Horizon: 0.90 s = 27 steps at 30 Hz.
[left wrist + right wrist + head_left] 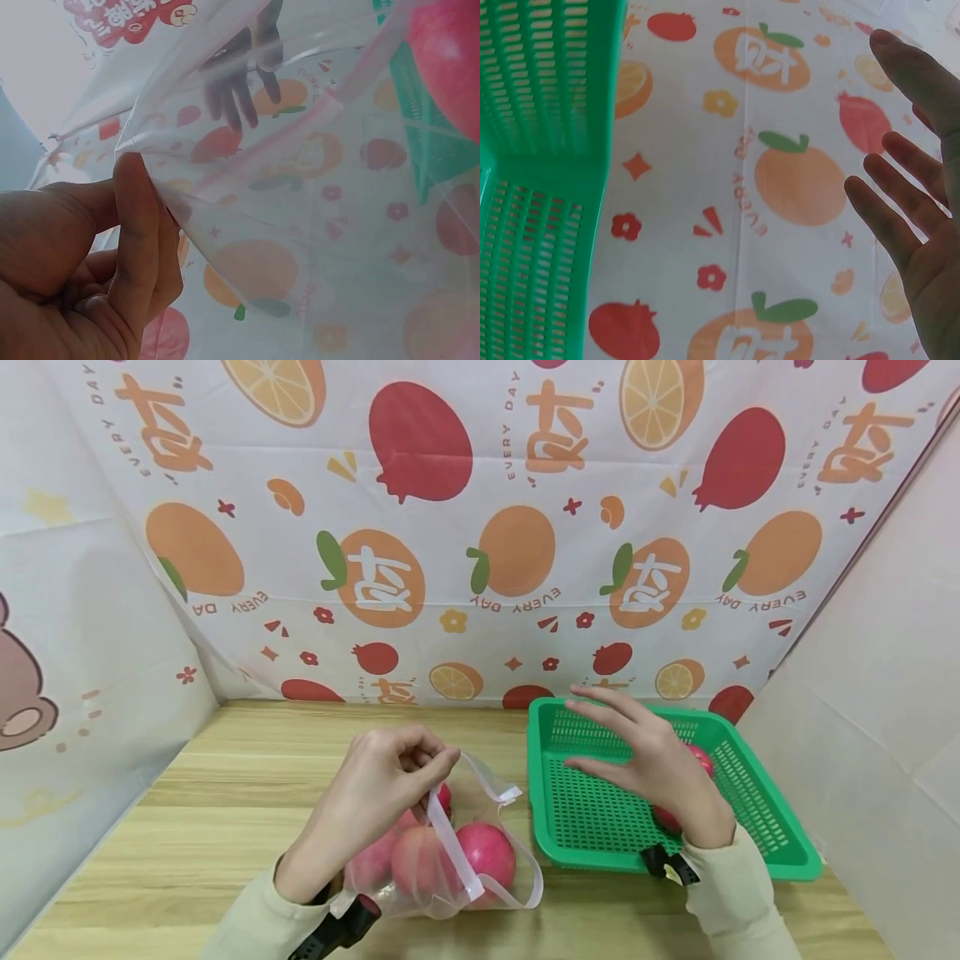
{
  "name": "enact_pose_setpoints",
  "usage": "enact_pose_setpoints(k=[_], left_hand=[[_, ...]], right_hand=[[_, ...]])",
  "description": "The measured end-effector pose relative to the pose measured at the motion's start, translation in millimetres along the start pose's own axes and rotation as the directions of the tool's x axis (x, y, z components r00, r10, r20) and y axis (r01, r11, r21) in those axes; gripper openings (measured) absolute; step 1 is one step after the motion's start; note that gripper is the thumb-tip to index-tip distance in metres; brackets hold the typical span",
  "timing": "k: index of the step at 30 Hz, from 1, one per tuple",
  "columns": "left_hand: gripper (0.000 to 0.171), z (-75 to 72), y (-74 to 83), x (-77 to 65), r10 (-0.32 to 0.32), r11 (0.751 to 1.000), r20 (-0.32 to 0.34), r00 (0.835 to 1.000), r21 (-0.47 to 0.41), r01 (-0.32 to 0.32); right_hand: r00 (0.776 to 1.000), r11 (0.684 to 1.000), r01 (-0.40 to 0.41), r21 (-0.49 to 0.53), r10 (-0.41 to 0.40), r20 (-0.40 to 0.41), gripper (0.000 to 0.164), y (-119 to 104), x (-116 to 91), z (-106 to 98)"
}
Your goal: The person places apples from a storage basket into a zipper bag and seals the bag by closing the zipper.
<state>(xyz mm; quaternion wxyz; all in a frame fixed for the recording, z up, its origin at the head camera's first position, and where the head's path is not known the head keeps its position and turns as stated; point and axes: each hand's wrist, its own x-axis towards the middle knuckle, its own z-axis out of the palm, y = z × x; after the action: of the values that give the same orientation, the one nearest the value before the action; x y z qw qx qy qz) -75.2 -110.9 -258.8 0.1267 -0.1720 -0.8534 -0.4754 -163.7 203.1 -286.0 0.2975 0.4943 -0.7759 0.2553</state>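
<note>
In the head view my left hand point(390, 772) pinches the white-edged rim of a see-through bag point(480, 777) between thumb and fingers. Several round pinkish-red fruits point(486, 853) lie inside it; their exact kind is unclear. The left wrist view shows the left hand point(112, 262) holding the clear film's edge. Over a green plastic basket point(577, 785), my right hand point(656, 764) hovers with fingers spread and nothing held. Part of a red fruit point(702, 760) shows beyond that hand, and more red point(666, 818) appears below it, partly hidden by the wrist.
Bag and basket stand side by side on a wood-grain table point(255, 768). Behind them hangs a fruit-printed cloth point(480, 635), with pale walls at left and right point(892, 710). The basket's raised slotted side point(547, 90) stands near the right hand.
</note>
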Motion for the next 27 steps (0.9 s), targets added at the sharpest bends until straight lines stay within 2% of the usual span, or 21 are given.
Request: enact_pose_setpoints(k=[10, 16, 20, 27], left_hand=[[0.01, -0.1, -0.1, -0.2, 0.009, 1.0, 0.0, 1.0, 0.008, -0.009], [0.01, -0.6, -0.2, -0.4, 0.012, 1.0, -0.002, 1.0, 0.007, -0.012], [0.01, -1.0, -0.1, -0.5, 0.004, 1.0, -0.001, 1.0, 0.003, -0.004], [0.01, -0.8, -1.0, -0.5, 0.017, 1.0, -0.003, 1.0, 0.0, -0.017]], right_hand=[[0.997, 0.997, -0.077, -0.016, 0.077, 0.03, 0.065, 27, -9, -6], [0.991, 0.991, -0.127, -0.03, 0.128, 0.034, 0.078, 39, -17, -7], [0.989, 0.989, -0.144, -0.037, 0.145, 0.031, 0.08, 45, -21, -8], [0.975, 0.97, -0.209, -0.121, 0.217, 0.058, 0.081, 52, -28, -12]])
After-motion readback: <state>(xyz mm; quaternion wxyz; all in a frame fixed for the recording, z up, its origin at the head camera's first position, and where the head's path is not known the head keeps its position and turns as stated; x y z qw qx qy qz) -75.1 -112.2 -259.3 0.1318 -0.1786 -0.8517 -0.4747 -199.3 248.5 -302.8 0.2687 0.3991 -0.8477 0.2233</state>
